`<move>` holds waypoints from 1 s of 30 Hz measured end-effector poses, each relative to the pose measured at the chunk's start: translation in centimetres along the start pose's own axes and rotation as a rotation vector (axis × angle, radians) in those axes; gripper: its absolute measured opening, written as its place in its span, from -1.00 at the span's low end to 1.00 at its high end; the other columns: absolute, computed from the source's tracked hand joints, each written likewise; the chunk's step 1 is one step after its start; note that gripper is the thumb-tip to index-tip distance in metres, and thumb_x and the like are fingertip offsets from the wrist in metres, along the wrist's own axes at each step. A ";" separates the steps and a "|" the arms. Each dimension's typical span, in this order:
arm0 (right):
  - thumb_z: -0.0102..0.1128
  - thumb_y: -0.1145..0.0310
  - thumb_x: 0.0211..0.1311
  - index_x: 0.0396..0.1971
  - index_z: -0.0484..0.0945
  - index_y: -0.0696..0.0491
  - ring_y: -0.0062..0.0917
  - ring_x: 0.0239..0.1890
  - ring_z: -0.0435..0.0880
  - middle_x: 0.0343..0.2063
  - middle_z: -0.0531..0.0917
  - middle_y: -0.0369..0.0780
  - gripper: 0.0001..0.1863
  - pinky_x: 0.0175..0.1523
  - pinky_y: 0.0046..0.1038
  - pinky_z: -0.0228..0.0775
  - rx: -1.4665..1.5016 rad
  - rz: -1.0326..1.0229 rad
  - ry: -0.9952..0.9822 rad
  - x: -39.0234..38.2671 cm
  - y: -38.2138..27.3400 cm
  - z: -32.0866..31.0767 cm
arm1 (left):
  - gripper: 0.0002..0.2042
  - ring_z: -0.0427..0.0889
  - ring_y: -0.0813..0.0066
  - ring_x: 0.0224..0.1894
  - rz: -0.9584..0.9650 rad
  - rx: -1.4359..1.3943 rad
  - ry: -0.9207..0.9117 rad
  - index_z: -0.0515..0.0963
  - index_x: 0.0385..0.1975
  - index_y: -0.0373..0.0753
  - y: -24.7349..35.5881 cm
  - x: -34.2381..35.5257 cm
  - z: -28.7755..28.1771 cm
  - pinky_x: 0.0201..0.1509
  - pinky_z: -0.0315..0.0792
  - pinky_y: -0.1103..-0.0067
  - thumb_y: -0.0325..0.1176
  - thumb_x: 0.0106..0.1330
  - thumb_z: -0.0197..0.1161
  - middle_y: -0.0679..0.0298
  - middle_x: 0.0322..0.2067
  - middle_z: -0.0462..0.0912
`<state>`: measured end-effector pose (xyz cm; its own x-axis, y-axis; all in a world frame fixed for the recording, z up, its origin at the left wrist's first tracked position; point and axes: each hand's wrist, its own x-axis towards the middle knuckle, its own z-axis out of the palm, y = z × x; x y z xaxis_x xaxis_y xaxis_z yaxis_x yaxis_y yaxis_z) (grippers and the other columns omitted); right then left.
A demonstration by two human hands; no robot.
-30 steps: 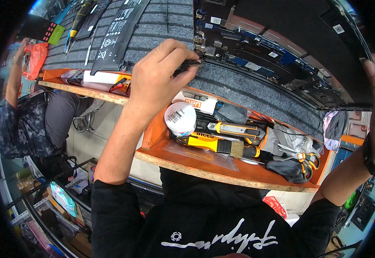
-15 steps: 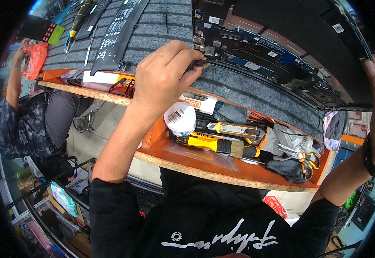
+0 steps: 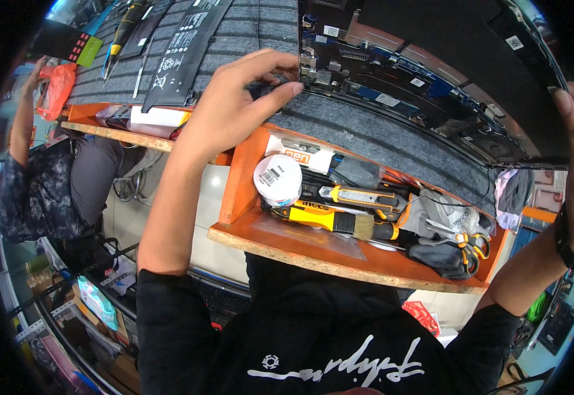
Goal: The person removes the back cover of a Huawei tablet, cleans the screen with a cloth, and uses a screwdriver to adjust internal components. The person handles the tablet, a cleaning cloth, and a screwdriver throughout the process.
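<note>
An opened-up laptop lies on the grey striped mat, its blue circuit board and dark inner frame exposed. At its near left corner is my left hand, thumb laid at the corner and forefinger curled to the edge, that fingertip hidden. A dark patch shows inside the curl of this hand; what it is, I cannot make out. My right hand grips the laptop's far right edge, thumb on top and the other fingers mostly out of sight. Left of the laptop lies a flat black laptop battery.
A yellow-black screwdriver and tweezers lie left of the battery. Below the mat, an open wooden drawer holds a white tub, brush, utility knife and scissors. A co-worker is at left.
My left hand has drawn slightly left and its thumb and forefinger have parted; the small dark piece pinched there earlier no longer shows at the fingertips. My right hand stays put.
</note>
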<state>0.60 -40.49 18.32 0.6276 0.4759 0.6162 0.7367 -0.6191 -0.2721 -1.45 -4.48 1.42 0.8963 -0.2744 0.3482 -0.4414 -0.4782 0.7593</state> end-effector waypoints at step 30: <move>0.21 0.22 0.40 -0.18 0.68 0.18 -0.53 -0.27 0.69 -0.37 0.73 -0.26 -0.70 -0.12 -0.47 0.51 -0.180 0.088 0.117 -2.1 -0.2 -2.0 | -0.80 0.66 0.50 -0.23 0.061 0.109 0.072 0.58 -0.11 -0.41 -2.2 0.2 1.4 -0.09 0.51 0.59 -0.54 0.31 0.35 0.15 -0.24 0.69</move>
<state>-1.35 -42.63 18.50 0.6462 0.3458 0.6804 0.6171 -0.7613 -0.1991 -0.33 -4.68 -0.94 0.8666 -0.2469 0.4335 -0.4936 -0.5511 0.6728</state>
